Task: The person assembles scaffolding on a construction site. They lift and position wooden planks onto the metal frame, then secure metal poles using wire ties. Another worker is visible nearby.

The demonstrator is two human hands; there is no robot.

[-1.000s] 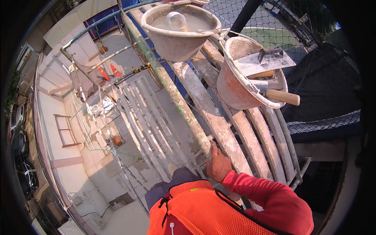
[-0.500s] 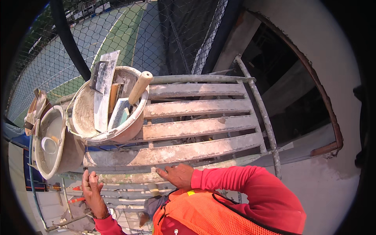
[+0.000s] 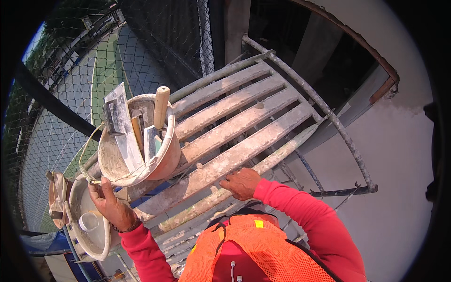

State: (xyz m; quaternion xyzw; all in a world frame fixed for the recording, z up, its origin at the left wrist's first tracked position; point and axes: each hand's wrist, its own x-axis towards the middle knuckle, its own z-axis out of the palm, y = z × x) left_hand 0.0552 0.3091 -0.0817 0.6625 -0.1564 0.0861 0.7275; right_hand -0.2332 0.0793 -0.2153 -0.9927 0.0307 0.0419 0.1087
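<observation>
My left hand (image 3: 112, 207) is at the near left rim of a mortar-smeared bucket (image 3: 171, 157), thumb and fingers closed round its pale cord handle (image 3: 87, 171). Inside the bucket stand a flat metal plastering trowel (image 3: 123, 115), a tool with a round wooden handle (image 3: 161, 108) and a smaller flat blade (image 3: 151, 141). My right hand (image 3: 242, 183) is closed over the near scaffold pipe (image 3: 277, 157), its fingers bent over the edge beside the platform slats (image 3: 244, 145).
A second bucket (image 3: 105, 235) holding a white cup (image 3: 88, 222) stands at the left, beside a dirty brown container (image 3: 57, 197). Chain-link fence (image 3: 51, 136) rises behind. A scaffold end pipe (image 3: 350, 155) and a wall (image 3: 385, 188) with a dark opening lie right.
My left hand has come up to the bucket's cord and closed on it. My right hand has shifted right along the pipe. The view has turned, tilting the platform.
</observation>
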